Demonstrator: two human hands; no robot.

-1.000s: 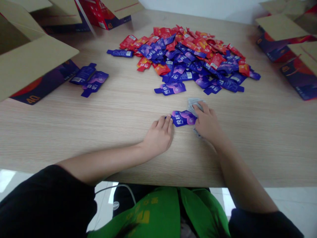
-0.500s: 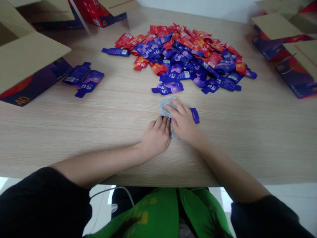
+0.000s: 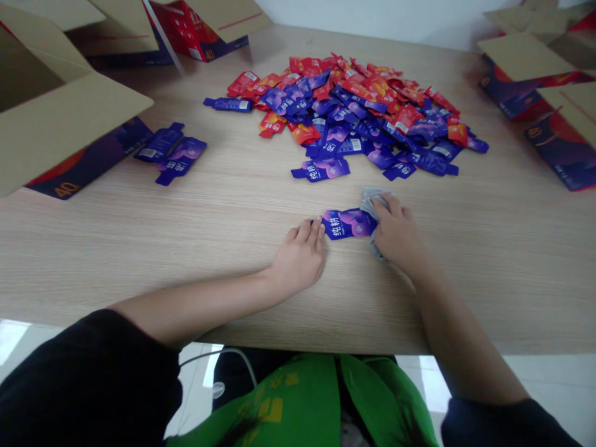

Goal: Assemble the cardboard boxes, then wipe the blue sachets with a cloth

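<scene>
A purple spouted pouch (image 3: 350,223) with white lettering lies flat on the table in front of me. My left hand (image 3: 300,251) is closed on its narrow left end, fingertips pressed together there. Bunched under my right hand (image 3: 399,230) is a grey-white cloth (image 3: 370,197), which touches the pouch's right end. The fingers of that hand are curled over the cloth, and part of the cloth shows below them. Just beyond lies another purple pouch (image 3: 321,169), apart from both hands.
A heap of red pouches (image 3: 314,67) and purple pouches (image 3: 421,127) covers the table's far middle. Two purple pouches (image 3: 179,158) lie beside an open carton (image 3: 88,155) at the left. More open cartons (image 3: 559,146) stand at the right and back left.
My right hand has slid the cloth rightward along the pouch, uncovering its printed front. My left hand stays at the narrow end. The view has shifted slightly.
</scene>
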